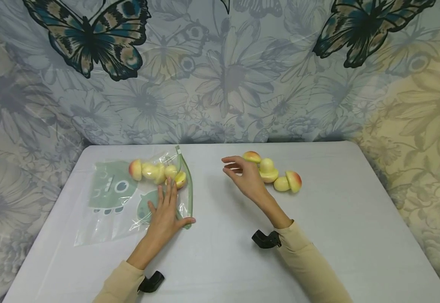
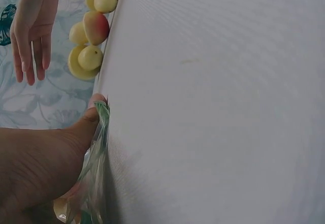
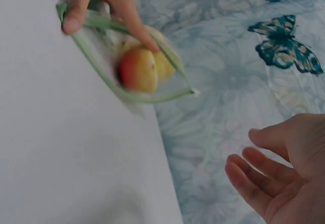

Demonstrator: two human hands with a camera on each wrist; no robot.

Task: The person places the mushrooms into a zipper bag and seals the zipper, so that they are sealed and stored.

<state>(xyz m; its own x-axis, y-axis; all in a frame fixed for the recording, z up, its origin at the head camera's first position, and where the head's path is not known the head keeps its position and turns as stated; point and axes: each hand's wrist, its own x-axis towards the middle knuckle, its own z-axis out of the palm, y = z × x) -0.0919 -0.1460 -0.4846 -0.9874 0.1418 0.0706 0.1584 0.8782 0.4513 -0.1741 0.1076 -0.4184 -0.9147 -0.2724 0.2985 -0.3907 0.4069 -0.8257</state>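
A clear zip bag (image 1: 106,229) with a green rim and printed green cartoon creatures lies at the left of the table. Inside it are several mushroom-shaped pieces (image 1: 149,171), red-yellow domes with pale yellow round stems. My left hand (image 1: 165,216) rests on the bag, fingers straight and spread, thumb at the green rim (image 3: 91,61); the bag's mouth gapes in the right wrist view. My right hand (image 1: 246,176) hovers near more such pieces (image 1: 268,174) on the table, its fingers loosely bent and holding nothing. It partly hides that group in the head view.
A white-covered table (image 1: 220,261) bears everything. Behind it hangs a butterfly-and-flower patterned cloth (image 1: 227,84). Both wrists carry a black camera mount (image 1: 266,240).
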